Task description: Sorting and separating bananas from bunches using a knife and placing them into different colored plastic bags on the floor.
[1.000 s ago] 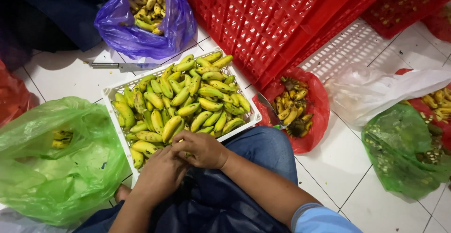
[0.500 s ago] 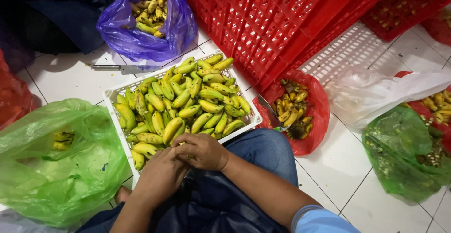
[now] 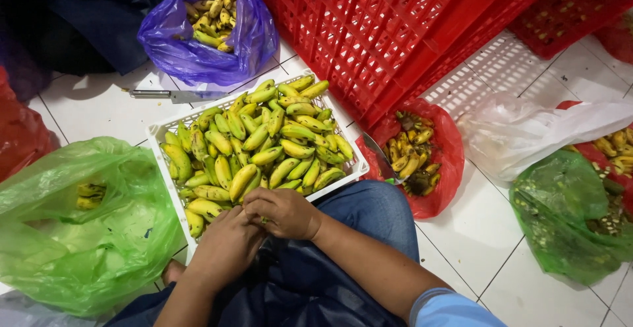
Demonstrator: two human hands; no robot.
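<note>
Left hand [image 3: 227, 248] and right hand [image 3: 285, 211] together, fingers curled round a small banana [image 3: 265, 219]; white crate [image 3: 166, 144] just beside

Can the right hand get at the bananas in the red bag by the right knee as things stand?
Probably yes. The right hand is at the white basket, close to the left hand. The red bag lies open beside the right knee, its bananas uncovered, nothing between.
</note>
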